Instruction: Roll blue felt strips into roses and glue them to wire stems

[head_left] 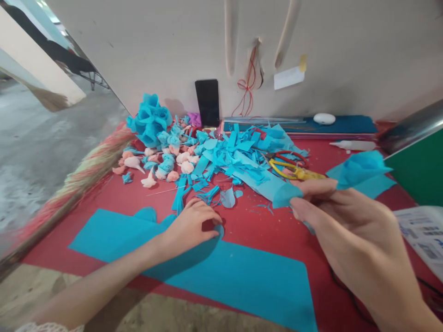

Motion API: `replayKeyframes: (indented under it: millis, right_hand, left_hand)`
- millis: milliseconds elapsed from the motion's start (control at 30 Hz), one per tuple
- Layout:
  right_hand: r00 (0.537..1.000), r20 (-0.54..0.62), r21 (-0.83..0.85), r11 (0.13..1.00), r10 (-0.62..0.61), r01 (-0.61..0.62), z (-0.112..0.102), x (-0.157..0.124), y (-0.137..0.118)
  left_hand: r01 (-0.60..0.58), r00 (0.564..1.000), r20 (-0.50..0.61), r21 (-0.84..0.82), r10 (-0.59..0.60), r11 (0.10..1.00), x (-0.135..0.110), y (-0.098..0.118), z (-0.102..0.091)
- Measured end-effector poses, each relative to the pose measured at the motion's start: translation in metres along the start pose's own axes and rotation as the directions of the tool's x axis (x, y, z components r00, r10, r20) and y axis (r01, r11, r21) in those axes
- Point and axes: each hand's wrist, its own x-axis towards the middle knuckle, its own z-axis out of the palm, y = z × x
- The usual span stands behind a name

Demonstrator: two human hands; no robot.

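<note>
My right hand [363, 244] is raised over the right of the table, thumb and index finger pinched on a small blue paper petal [286, 195] with a rounded edge. My left hand [194, 223] is low over a long blue crepe paper strip [249, 269]. Its thumb and index finger close on the edge of a rounded blue paper piece [219, 232]. Another rounded blue piece [146, 214] lies at the strip's far edge, left of that hand. Behind both hands spreads a heap of cut blue paper scraps [238, 157].
Small blue and pink paper buds [168, 166] lie left of the scraps, by a blue paper flower bunch [150, 120]. A black phone [208, 102] leans on the wall. Yellow-handled pliers [294, 171], red-handled scissors [290, 156], folded blue paper [362, 170] and a white glue bottle [360, 145] lie right.
</note>
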Motion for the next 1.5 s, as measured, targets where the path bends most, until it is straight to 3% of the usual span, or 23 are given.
replayKeyframes:
  millis: [100,300,667,800,900,1133,1200,1267,1300,1367,1433,1500]
  right_hand:
    - [1.0,-0.012,-0.014,1.0,-0.002,0.002,0.0,0.0,-0.001]
    - [1.0,-0.024,-0.033,0.999,-0.007,0.006,0.001,0.001,0.0]
    - [1.0,-0.005,-0.025,1.0,0.007,-0.007,0.0,0.002,0.003]
    - [1.0,0.012,-0.017,1.0,-0.002,0.002,0.0,0.001,0.003]
    - [0.999,0.03,-0.015,1.0,-0.016,0.016,0.002,-0.001,0.0]
    - [0.995,0.094,-0.024,0.999,-0.034,0.036,0.004,-0.004,-0.006]
    - [0.994,0.107,-0.018,0.999,-0.037,0.039,0.002,-0.003,-0.006]
    - [0.991,0.134,-0.02,0.999,-0.028,0.031,0.0,-0.003,-0.005]
    - [0.986,0.167,-0.026,0.999,-0.02,0.024,-0.001,-0.002,-0.003]
    - [0.942,0.331,-0.072,0.997,0.05,-0.028,0.0,-0.001,0.002]
    - [0.846,0.516,-0.129,0.988,0.136,-0.081,0.003,-0.002,0.01]
    - [0.764,0.615,-0.164,0.98,0.194,-0.117,0.007,-0.003,0.021]
  left_hand:
    - [-0.049,0.999,-0.004,0.028,0.049,0.998,-0.006,0.002,-0.004]
    - [-0.2,0.977,0.087,0.048,0.195,0.979,-0.023,-0.003,-0.003]
    - [-0.195,0.98,0.033,0.024,0.194,0.981,-0.029,-0.002,-0.004]
    - [-0.177,0.984,-0.035,-0.013,0.177,0.984,-0.026,0.0,-0.007]
    - [-0.192,0.976,-0.118,-0.077,0.183,0.978,-0.018,0.013,-0.016]
    - [-0.329,0.926,-0.298,-0.331,0.233,0.884,0.015,0.073,-0.061]
    - [-0.386,0.899,-0.336,-0.305,0.281,0.87,0.02,0.078,-0.069]
    - [-0.355,0.917,-0.267,-0.21,0.296,0.911,0.02,0.072,-0.072]
    - [-0.322,0.938,-0.18,-0.152,0.295,0.934,0.018,0.065,-0.071]
    - [-0.282,0.959,0.013,-0.054,0.283,0.958,0.01,0.047,-0.064]
    - [-0.234,0.971,0.051,-0.015,0.234,0.972,-0.002,0.027,-0.052]
    - [-0.19,0.98,0.067,0.022,0.188,0.982,-0.016,0.009,-0.041]
